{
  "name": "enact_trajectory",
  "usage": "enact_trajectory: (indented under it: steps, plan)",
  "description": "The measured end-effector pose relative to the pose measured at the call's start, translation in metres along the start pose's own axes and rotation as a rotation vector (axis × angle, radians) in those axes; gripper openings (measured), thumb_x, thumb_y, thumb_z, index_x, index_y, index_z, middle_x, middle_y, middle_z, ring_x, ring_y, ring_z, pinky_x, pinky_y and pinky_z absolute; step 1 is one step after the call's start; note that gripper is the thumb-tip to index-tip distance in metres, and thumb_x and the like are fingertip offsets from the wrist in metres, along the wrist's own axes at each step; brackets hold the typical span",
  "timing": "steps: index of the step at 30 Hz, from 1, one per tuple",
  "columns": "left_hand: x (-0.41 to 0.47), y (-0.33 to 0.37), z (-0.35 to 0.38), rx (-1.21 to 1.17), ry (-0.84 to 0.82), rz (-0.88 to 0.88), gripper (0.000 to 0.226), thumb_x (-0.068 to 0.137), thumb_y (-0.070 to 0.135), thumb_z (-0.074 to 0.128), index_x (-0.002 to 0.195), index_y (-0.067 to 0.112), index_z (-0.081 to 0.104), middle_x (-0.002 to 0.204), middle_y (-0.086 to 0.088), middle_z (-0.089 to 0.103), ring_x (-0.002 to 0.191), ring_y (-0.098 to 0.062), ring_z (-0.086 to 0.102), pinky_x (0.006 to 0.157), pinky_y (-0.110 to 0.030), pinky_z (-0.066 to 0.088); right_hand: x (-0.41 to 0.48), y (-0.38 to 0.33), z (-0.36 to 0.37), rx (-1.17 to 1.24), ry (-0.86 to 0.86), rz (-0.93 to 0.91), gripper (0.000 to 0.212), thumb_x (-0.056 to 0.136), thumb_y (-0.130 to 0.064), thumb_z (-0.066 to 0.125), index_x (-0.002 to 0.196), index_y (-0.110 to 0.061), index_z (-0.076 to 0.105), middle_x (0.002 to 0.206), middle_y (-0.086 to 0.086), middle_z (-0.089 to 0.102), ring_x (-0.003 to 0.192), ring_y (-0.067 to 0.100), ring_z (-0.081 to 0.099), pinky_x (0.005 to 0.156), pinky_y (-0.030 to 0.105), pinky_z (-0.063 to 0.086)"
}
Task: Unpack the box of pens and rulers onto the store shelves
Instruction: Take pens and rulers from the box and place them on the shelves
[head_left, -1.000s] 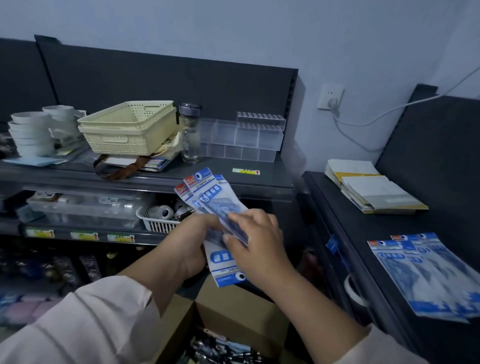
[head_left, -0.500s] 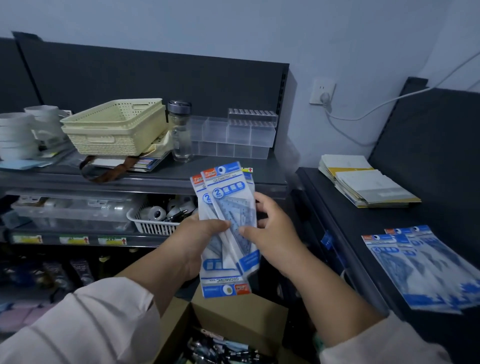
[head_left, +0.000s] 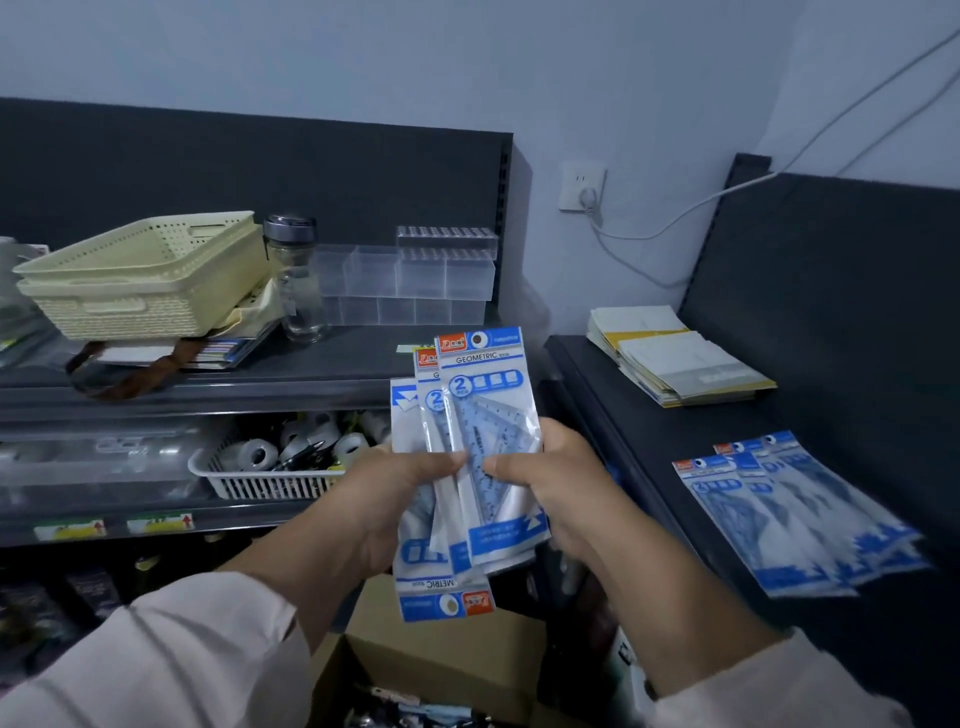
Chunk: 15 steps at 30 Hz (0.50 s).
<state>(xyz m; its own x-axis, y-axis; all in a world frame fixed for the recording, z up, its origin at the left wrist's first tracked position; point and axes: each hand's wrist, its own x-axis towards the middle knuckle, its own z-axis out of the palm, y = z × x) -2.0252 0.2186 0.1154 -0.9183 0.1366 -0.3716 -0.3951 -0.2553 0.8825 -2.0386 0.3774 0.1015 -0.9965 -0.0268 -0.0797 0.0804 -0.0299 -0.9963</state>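
Note:
I hold a fanned stack of blue-and-white geometric ruler packs (head_left: 480, 415) upright in front of me, over the open cardboard box (head_left: 447, 660). My left hand (head_left: 395, 499) grips the stack from the left with its thumb across the front. My right hand (head_left: 550, 483) pinches the front pack from the right. One pack at the back hangs upside down. Several matching ruler packs (head_left: 795, 514) lie fanned out on the dark right-hand shelf (head_left: 649, 441). Dark items show inside the box at the bottom edge.
On the left shelf (head_left: 332, 364) stand cream baskets (head_left: 140, 275), a glass jar (head_left: 298, 280) and clear plastic organisers (head_left: 415, 280). A white basket of tape rolls (head_left: 275, 467) sits one level lower. Paper pads (head_left: 680, 364) lie at the back of the right shelf. A cable hangs from the wall socket (head_left: 582, 187).
The packs have swung from tilted left to upright and fanned. My right hand moved from covering the front of the stack to its right edge. The view shifted slightly right.

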Motion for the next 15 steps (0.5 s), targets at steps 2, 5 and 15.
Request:
enact_trajectory:
  steps: [2, 5, 15]
  plan:
    - [0.003, -0.002, 0.005, 0.018, -0.014, -0.013, 0.024, 0.083, 0.003, 0.066, 0.106, 0.006, 0.063, 0.086, -0.017, 0.073, 0.071, -0.033, 0.071, 0.057, -0.045, 0.057, 0.000, 0.002, -0.008, 0.009, 0.034, 0.005, 0.030, 0.079, 0.002, 0.069, 0.101, -0.017, 0.063, 0.092, 0.005, 0.074, 0.081, 0.022, 0.072, 0.072, 0.039, 0.059]
    - [0.008, -0.005, 0.013, 0.034, -0.024, -0.033, 0.026, 0.082, 0.001, 0.065, 0.108, 0.005, 0.062, 0.091, -0.020, 0.072, 0.079, -0.038, 0.070, 0.070, -0.055, 0.055, -0.001, 0.005, -0.020, 0.026, 0.086, 0.015, 0.029, 0.078, 0.003, 0.069, 0.099, -0.017, 0.063, 0.088, 0.004, 0.074, 0.077, 0.021, 0.072, 0.067, 0.037, 0.058]
    - [0.024, -0.024, 0.056, 0.082, -0.072, -0.091, 0.026, 0.083, -0.001, 0.060, 0.108, 0.006, 0.064, 0.094, -0.023, 0.071, 0.083, -0.042, 0.069, 0.066, -0.055, 0.055, -0.008, 0.011, -0.059, 0.154, 0.084, 0.070, 0.028, 0.082, 0.005, 0.062, 0.105, -0.010, 0.061, 0.092, 0.013, 0.073, 0.081, 0.033, 0.069, 0.078, 0.054, 0.054]
